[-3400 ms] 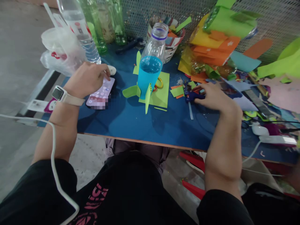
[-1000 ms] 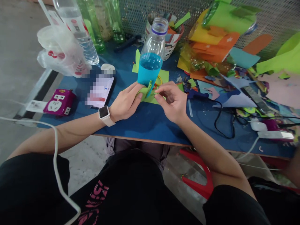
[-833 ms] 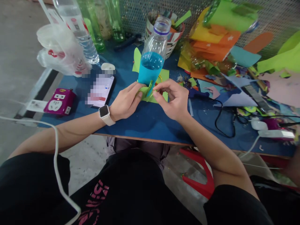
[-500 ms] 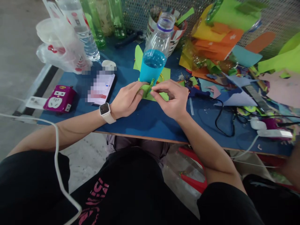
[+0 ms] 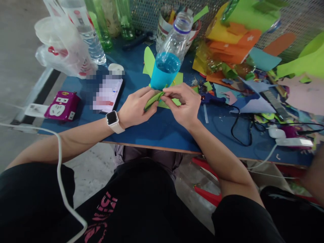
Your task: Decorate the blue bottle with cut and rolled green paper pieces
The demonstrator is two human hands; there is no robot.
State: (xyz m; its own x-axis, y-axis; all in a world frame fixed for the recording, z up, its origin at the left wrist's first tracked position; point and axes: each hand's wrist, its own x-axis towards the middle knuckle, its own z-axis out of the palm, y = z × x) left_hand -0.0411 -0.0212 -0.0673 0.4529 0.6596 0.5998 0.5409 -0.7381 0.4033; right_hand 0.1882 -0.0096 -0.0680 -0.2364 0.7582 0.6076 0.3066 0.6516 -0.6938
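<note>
Between my two hands is a small piece of green paper [image 5: 153, 100], folded or curled. My left hand [image 5: 138, 105], with a pale-strapped watch [image 5: 112, 118] at the wrist, is closed on its left part. The fingertips of my right hand [image 5: 184, 103] pinch its upper right end. Just behind my hands stands a clear plastic bottle [image 5: 165, 67] with a blue paper band round its lower half. Light green paper pieces [image 5: 178, 79] lie under and beside the bottle, and one leaf-like piece [image 5: 149, 60] stands up at its left.
A phone [image 5: 107, 94], a purple power adapter [image 5: 63, 106] and a bagged cup [image 5: 64, 50] are on the left. To the right lie a blue glue gun [image 5: 213, 99], its black cord and heaped paper scraps [image 5: 253, 96]. A paper-wrapped basket [image 5: 164, 25] stands behind the bottle. Another person's arm shows at far right.
The green paper has turned in my fingers and now shows as a narrow folded strip slanting down to the left. My right fingers have shifted slightly up along it.
</note>
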